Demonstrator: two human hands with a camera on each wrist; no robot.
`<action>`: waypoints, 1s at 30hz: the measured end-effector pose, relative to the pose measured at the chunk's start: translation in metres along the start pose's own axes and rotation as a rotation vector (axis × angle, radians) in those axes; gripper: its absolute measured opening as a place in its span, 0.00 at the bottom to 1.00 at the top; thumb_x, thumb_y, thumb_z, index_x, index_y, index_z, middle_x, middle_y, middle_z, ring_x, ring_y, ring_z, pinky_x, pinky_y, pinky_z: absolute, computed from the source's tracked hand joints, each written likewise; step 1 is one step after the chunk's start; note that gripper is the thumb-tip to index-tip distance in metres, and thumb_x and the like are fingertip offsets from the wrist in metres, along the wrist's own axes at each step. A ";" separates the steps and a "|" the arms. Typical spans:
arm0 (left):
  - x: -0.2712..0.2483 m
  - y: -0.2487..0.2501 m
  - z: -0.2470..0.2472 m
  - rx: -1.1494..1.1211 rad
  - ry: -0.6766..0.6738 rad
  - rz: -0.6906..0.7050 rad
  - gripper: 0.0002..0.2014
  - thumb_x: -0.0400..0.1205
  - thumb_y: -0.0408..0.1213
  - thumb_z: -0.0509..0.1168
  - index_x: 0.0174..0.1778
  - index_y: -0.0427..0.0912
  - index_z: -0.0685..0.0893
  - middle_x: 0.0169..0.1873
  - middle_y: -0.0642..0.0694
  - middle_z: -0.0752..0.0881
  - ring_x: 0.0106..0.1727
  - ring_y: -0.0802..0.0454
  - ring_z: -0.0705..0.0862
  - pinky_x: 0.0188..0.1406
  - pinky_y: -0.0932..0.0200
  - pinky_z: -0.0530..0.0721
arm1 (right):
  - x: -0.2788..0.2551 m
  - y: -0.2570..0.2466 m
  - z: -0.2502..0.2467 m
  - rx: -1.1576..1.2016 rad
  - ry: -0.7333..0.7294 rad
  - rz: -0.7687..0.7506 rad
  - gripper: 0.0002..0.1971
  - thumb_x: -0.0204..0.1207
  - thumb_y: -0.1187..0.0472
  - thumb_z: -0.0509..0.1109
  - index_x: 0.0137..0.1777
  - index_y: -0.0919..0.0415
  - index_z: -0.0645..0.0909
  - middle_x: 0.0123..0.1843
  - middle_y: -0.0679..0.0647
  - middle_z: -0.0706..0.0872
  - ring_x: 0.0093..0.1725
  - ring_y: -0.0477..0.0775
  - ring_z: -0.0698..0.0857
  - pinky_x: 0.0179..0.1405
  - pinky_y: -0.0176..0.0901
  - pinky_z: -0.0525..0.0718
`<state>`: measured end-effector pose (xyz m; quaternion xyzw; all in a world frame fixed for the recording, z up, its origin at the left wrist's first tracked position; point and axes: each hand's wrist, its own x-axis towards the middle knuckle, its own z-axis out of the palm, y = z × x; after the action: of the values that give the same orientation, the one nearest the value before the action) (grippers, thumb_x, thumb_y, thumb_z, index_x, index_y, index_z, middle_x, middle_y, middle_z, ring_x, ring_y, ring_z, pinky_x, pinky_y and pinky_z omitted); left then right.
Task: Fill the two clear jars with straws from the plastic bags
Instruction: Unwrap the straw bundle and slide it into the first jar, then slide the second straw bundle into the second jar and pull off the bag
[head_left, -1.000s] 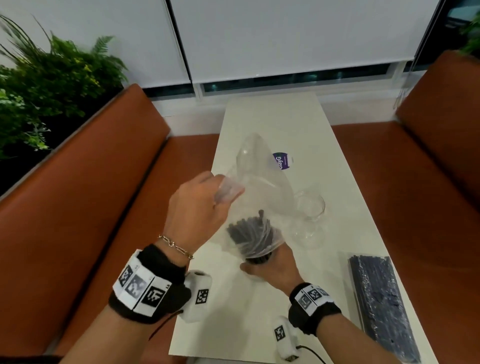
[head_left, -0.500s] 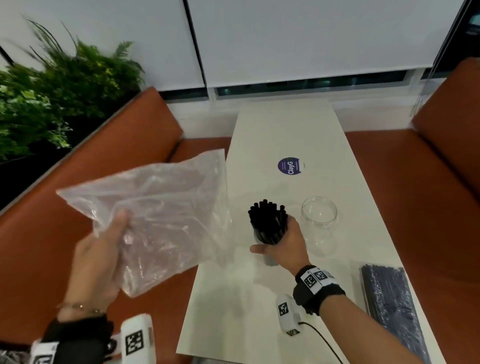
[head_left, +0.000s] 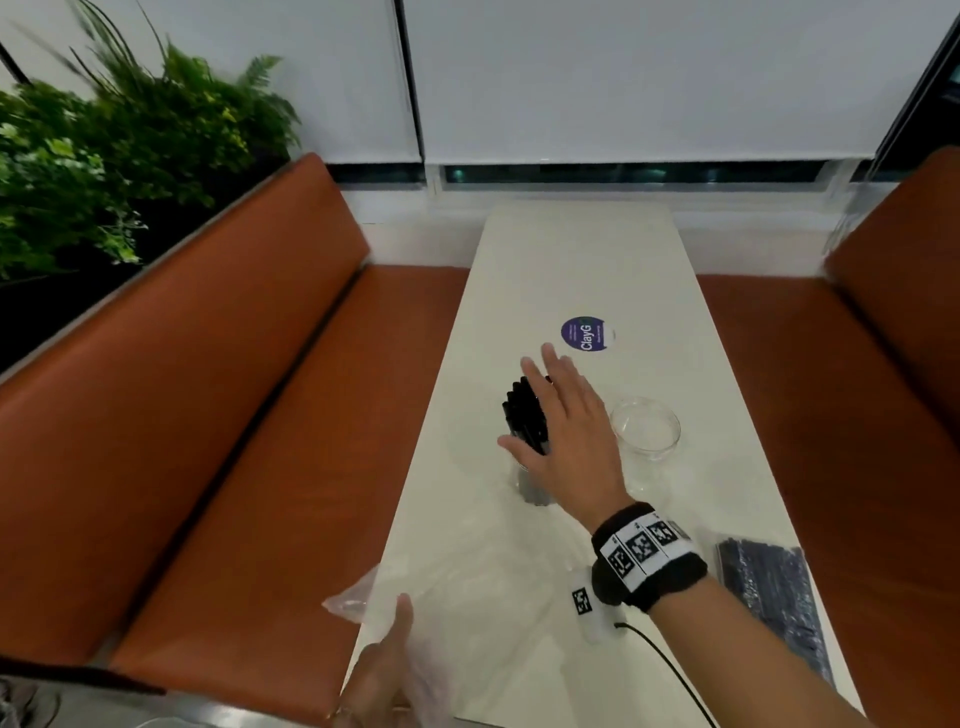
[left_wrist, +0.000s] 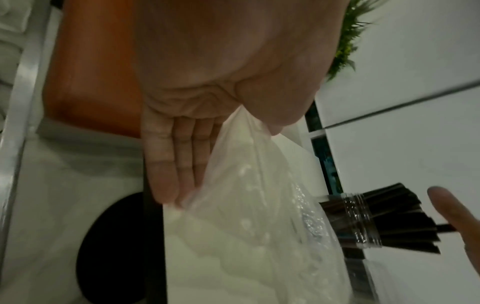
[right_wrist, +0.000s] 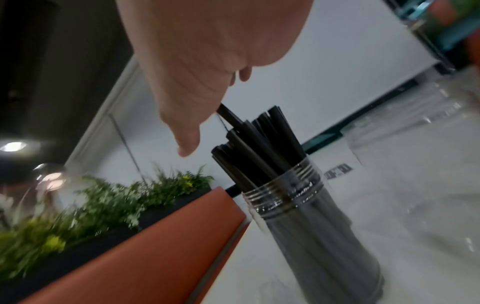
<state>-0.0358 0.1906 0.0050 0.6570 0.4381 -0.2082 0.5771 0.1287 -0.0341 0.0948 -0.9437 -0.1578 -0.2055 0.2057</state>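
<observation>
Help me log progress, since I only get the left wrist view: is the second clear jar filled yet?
Observer: No. The second clear glass jar stands empty on the white table, beside the clear jar packed with black straws.
Operator: My view shows the left hand holding an empty clear plastic bag. More straws anywhere?
Observer: Yes, a flat plastic bag of black straws lies at the table's right edge.
Operator: And the right hand?
Observer: Its grip is open, straight fingers touching the straw tops.
</observation>
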 end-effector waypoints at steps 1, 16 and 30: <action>-0.001 -0.001 -0.001 0.002 -0.005 0.007 0.31 0.83 0.67 0.64 0.34 0.40 0.90 0.23 0.35 0.91 0.34 0.33 0.92 0.38 0.49 0.84 | -0.001 0.000 0.001 -0.074 -0.020 -0.082 0.41 0.84 0.41 0.73 0.92 0.55 0.64 0.95 0.56 0.59 0.93 0.63 0.61 0.92 0.62 0.64; -0.035 0.004 -0.017 0.359 -0.379 -0.241 0.64 0.62 0.90 0.54 0.52 0.24 0.94 0.41 0.27 0.95 0.29 0.40 0.87 0.29 0.55 0.84 | -0.030 0.019 -0.030 -0.069 -0.120 0.014 0.39 0.89 0.36 0.62 0.93 0.56 0.59 0.97 0.57 0.49 0.96 0.58 0.46 0.95 0.57 0.48; 0.014 0.010 0.060 1.030 -0.009 0.608 0.18 0.78 0.56 0.76 0.62 0.59 0.85 0.51 0.58 0.87 0.53 0.56 0.86 0.55 0.58 0.86 | -0.214 0.136 -0.080 -0.138 -0.425 1.041 0.72 0.60 0.17 0.74 0.92 0.61 0.49 0.91 0.67 0.62 0.89 0.70 0.65 0.86 0.68 0.69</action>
<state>-0.0069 0.1395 -0.0149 0.9473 0.0706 -0.2220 0.2199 -0.0304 -0.2333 0.0208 -0.9289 0.3042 0.1076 0.1817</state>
